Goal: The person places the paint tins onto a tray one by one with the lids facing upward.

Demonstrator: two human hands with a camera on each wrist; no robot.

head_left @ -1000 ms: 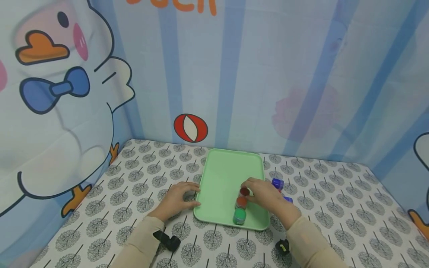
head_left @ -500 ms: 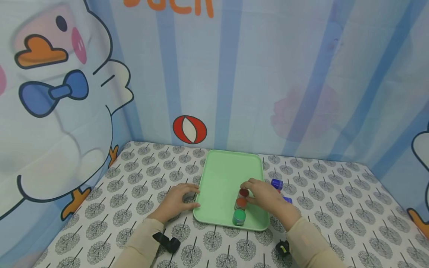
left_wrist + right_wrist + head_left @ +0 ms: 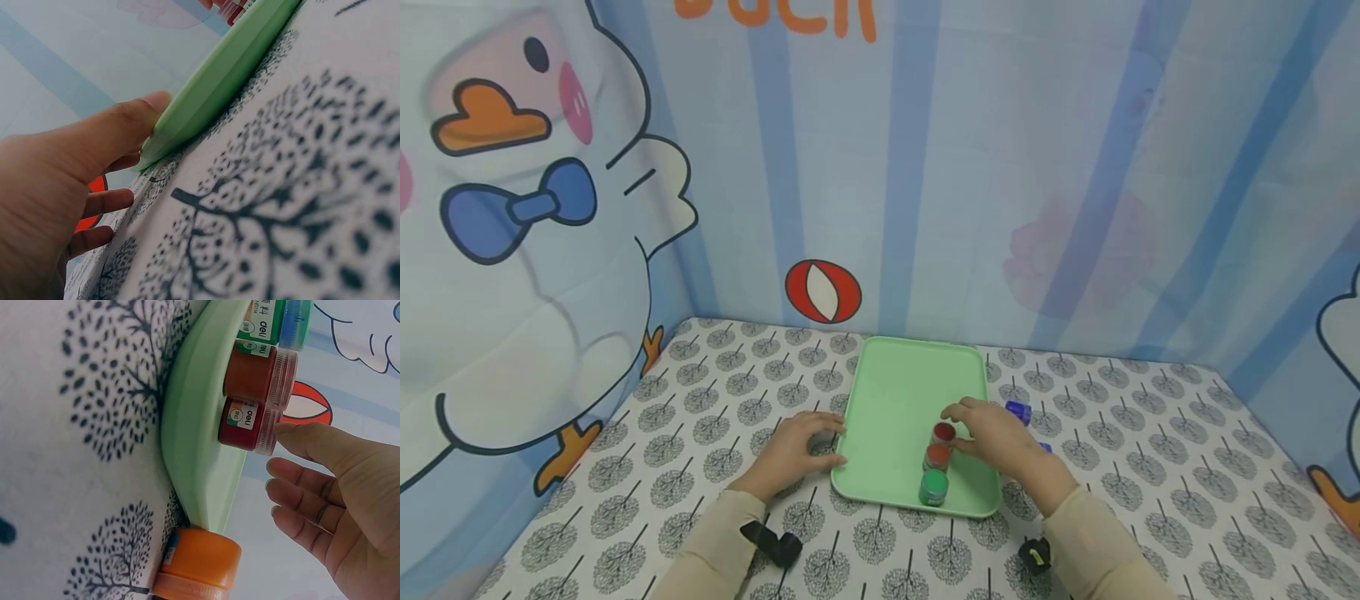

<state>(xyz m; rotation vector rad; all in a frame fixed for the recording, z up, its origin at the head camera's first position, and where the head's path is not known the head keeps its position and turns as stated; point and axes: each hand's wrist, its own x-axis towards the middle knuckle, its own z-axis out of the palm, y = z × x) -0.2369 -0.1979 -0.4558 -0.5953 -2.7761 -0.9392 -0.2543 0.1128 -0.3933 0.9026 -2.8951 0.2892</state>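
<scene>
Three paint jars stand upright in a row on the light green tray (image 3: 902,375): a green jar (image 3: 934,487), an orange-red jar (image 3: 937,457) and a dark red jar (image 3: 943,434). My right hand (image 3: 1000,437) is beside the dark red jar with fingers spread loosely. In the right wrist view its thumb (image 3: 312,440) lies at that jar's clear lid; contact is hard to tell. My left hand (image 3: 793,454) rests at the tray's left edge. The left wrist view shows its thumb (image 3: 125,119) against the green rim, other fingers loosely extended.
Outside the tray's right edge lies a blue-ended jar (image 3: 1018,412), and another blue piece (image 3: 1045,447) is partly hidden by my right wrist. An orange jar (image 3: 200,556) lies near the tray in the right wrist view. A printed curtain (image 3: 955,167) hangs behind the table.
The fingers of my right hand have opened slightly and eased away from the dark red jar. The left hand stays at the tray's edge; the head view shifts slightly.
</scene>
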